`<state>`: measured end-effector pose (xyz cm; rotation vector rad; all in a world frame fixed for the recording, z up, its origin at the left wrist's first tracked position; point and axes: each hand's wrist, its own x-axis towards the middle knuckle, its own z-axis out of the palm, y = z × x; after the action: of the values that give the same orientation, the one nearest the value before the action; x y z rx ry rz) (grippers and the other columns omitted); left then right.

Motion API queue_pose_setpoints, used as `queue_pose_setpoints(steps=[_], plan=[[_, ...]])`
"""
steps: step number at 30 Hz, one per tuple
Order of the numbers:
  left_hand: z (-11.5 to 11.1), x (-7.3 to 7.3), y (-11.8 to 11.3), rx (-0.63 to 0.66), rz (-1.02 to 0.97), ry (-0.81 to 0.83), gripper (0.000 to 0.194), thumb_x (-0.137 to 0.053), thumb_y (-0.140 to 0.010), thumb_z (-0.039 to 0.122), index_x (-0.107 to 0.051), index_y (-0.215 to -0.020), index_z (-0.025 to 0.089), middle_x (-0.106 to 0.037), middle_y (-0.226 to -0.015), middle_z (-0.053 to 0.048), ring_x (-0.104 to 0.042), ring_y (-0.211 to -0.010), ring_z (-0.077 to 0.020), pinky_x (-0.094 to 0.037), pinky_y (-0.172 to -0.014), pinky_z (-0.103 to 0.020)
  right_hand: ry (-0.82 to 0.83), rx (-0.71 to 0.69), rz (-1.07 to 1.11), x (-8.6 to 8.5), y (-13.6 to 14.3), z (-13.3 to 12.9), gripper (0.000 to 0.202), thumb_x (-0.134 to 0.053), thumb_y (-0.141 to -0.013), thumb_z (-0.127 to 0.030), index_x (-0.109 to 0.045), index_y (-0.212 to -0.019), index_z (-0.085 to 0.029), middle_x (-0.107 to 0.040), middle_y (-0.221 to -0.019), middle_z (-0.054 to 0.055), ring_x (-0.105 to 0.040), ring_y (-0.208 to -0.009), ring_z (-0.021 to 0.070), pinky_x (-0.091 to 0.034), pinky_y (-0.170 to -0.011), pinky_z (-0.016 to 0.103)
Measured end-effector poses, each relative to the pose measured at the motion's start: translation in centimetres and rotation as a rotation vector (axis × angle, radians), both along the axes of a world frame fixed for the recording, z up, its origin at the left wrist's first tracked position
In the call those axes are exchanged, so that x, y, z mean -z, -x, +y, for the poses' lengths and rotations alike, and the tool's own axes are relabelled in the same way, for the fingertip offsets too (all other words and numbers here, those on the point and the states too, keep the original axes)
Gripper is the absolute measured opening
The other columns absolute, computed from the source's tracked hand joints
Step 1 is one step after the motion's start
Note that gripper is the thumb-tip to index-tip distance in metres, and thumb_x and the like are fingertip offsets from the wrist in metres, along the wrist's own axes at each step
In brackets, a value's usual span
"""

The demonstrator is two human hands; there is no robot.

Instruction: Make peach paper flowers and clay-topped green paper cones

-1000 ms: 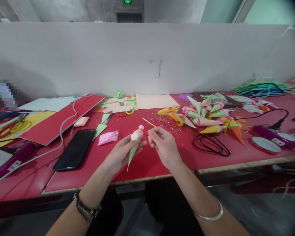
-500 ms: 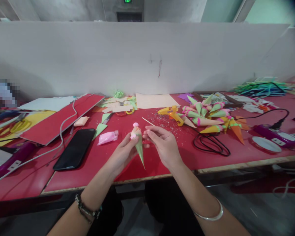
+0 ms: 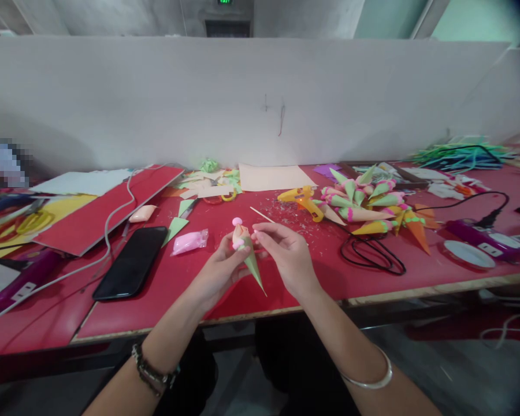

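Observation:
Between the fingers of my left hand [image 3: 223,260] is a light green paper cone [image 3: 253,268], its point toward the table's front edge. Pink clay trim runs along the cone's rim, and peach-coloured filling shows in its mouth. A pink clay ball [image 3: 237,221] sits at the top end. My right hand [image 3: 288,251] pinches a small pink piece of clay [image 3: 255,232] close to the rim on the right side. Left of my hands lies a pink clay packet [image 3: 189,242]. Behind my right hand, a thin wooden stick [image 3: 262,214] lies on the table.
A yellow glue gun [image 3: 302,201] and a pile of decorated paper cones [image 3: 364,199] lie to the right, beside a black cable [image 3: 372,260]. To the left are a phone [image 3: 132,263], a red board [image 3: 112,211] and a white cord. Power strips [image 3: 487,240] stand near the edges.
The cone has turned in my left hand, its tip swinging to the right. My right hand has shifted slightly left, bringing the pink piece closer to the rim.

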<state>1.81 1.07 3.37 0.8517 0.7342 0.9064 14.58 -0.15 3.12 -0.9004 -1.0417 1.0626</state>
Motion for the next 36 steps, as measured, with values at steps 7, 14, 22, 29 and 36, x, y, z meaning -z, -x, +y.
queue_pose_setpoints(steps=[7,14,22,29,36], plan=[[-0.1,0.3,0.1,0.008,0.016,-0.028,0.028,-0.063,-0.072,0.016,-0.048,-0.095,0.022,-0.058,-0.082,0.003,-0.058,-0.075,-0.009,-0.048,-0.069,-0.023,-0.161,0.023,-0.271,0.1,0.0,-0.1,0.008,-0.06,-0.073,-0.025,-0.066,-0.078,-0.022,-0.063,-0.077,0.001,-0.058,-0.072,0.0131,-0.047,-0.063,0.026],[-0.1,0.4,0.3,0.054,0.009,-0.074,0.031,-0.061,-0.074,0.017,-0.047,-0.1,0.026,-0.057,-0.092,0.003,-0.056,-0.089,-0.0107,-0.046,-0.076,-0.023,-0.166,0.014,-0.299,0.5,0.0,0.1,0.008,-0.059,-0.073,-0.023,-0.065,-0.079,-0.023,-0.058,-0.079,0.001,-0.056,-0.074,0.0129,-0.045,-0.063,0.025],[-0.1,0.0,0.5,0.096,0.035,-0.17,0.034,-0.059,-0.076,0.016,-0.046,-0.105,0.026,-0.056,-0.098,0.001,-0.054,-0.09,-0.0103,-0.045,-0.078,-0.022,-0.071,0.031,-0.236,0.7,-0.1,0.3,0.016,-0.061,-0.071,-0.027,-0.058,-0.086,-0.023,-0.056,-0.092,0.002,-0.053,-0.084,0.0145,-0.045,-0.075,0.03],[0.2,0.5,1.0,0.13,0.063,-0.239,0.04,-0.059,-0.076,0.018,-0.045,-0.112,0.029,-0.056,-0.101,0.001,-0.053,-0.095,-0.0124,-0.043,-0.081,-0.024,0.05,-0.149,-0.035,1.2,0.1,0.7,0.023,-0.062,-0.069,-0.029,-0.055,-0.09,-0.025,-0.056,-0.093,0.0,-0.053,-0.089,0.0142,-0.045,-0.079,0.03],[0.2,0.5,1.2,0.154,0.056,-0.285,0.042,-0.059,-0.076,0.018,-0.044,-0.114,0.028,-0.057,-0.1,0.0,-0.052,-0.097,-0.0134,-0.044,-0.08,-0.024,0.051,-0.261,0.012,0.8,0.2,0.4,0.026,-0.062,-0.07,-0.03,-0.052,-0.094,-0.024,-0.057,-0.095,0.001,-0.054,-0.089,0.0135,-0.046,-0.079,0.028]])
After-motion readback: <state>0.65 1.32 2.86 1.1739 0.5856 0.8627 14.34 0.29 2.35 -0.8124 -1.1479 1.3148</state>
